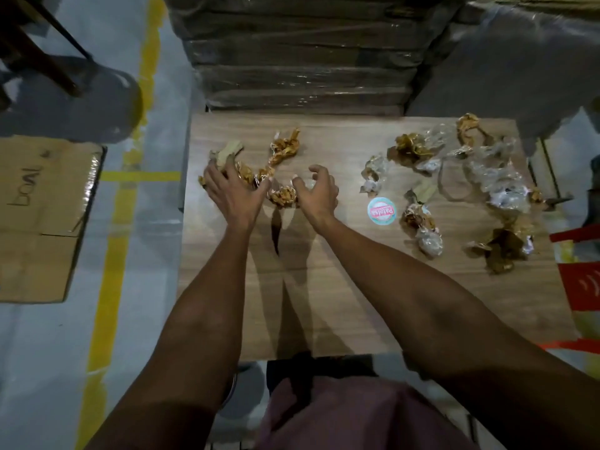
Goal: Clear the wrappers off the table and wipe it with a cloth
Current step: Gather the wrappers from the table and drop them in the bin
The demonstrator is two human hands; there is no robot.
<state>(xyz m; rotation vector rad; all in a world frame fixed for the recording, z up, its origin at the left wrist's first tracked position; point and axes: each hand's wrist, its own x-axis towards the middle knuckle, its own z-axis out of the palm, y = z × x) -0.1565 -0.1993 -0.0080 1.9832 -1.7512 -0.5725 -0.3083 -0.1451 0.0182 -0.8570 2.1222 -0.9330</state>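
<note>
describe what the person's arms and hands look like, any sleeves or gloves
Both the left hand and the right hand are bare, with no gloves, rings, watch or wristbands visible. The forearms are uncovered too; no sleeve shows on either arm in view.

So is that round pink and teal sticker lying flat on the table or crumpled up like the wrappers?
Flat. The round sticker shows its whole printed face as a clean circle on the table, with no folds or creases.
</note>
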